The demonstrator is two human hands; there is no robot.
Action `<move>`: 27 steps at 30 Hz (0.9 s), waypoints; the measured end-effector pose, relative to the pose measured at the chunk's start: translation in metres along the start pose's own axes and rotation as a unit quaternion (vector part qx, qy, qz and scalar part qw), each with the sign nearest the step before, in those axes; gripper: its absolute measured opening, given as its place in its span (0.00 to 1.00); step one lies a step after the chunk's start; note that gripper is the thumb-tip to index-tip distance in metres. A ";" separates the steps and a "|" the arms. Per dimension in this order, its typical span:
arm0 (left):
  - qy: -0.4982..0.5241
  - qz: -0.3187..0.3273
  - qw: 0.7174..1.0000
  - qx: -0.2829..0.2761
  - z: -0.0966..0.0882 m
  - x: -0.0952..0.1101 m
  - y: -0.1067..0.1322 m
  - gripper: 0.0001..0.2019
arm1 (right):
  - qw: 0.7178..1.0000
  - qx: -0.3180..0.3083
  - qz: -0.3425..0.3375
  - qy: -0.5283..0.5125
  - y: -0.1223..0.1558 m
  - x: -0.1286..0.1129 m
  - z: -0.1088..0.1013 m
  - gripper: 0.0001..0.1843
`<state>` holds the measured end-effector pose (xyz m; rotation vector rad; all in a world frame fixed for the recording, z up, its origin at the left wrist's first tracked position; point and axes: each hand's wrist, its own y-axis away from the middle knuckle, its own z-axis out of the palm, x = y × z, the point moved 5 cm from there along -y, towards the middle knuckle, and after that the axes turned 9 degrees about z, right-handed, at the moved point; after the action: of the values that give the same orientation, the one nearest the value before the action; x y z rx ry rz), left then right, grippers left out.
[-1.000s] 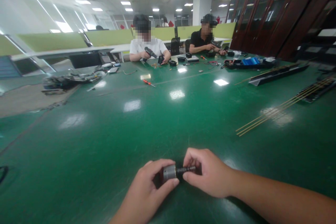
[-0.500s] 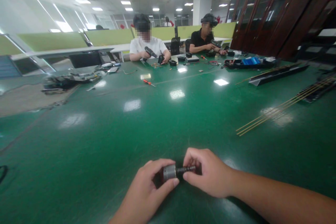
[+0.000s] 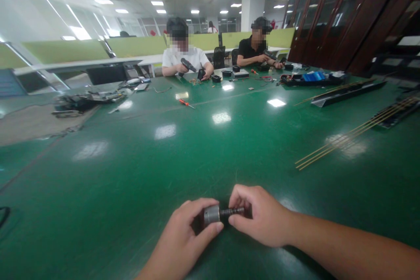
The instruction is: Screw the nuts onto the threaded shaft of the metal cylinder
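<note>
My left hand (image 3: 183, 238) is wrapped round a small grey metal cylinder (image 3: 211, 215), thumb and fingers closed on its body. A dark threaded shaft (image 3: 232, 211) sticks out of the cylinder's right end. My right hand (image 3: 260, 216) pinches that shaft between thumb and fingers. Both hands hover just above the near part of the green table (image 3: 183, 148), and the cylinder's far side is hidden by my fingers.
Thin brass rods (image 3: 348, 138) lie at the right, near long black rails (image 3: 344, 92). A red screwdriver (image 3: 185, 103) lies mid-table. At the far edge sit two people (image 3: 183, 59) with power tools and small parts. A heap of parts (image 3: 85, 100) lies at the left.
</note>
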<state>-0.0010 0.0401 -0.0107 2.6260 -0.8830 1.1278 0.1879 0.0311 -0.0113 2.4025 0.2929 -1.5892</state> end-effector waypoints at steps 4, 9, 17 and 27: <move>-0.001 0.000 1.000 -0.004 0.000 0.001 0.000 0.14 | 1.000 -0.003 0.000 0.003 0.000 0.000 0.000 0.06; -0.011 0.002 1.000 -0.003 -0.001 0.005 -0.002 0.13 | 1.000 -0.004 -0.005 0.011 0.000 0.001 0.000 0.06; -0.009 0.014 1.000 -0.003 0.000 0.003 0.000 0.12 | 1.000 -0.003 -0.005 0.005 0.000 0.004 0.002 0.06; -0.014 0.010 1.000 0.001 -0.001 0.003 -0.001 0.13 | 1.000 -0.006 0.003 -0.002 -0.001 0.002 0.001 0.07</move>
<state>0.0010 0.0397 -0.0079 2.6477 -0.9174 1.0991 0.1877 0.0321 -0.0135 2.3883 0.2926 -1.5845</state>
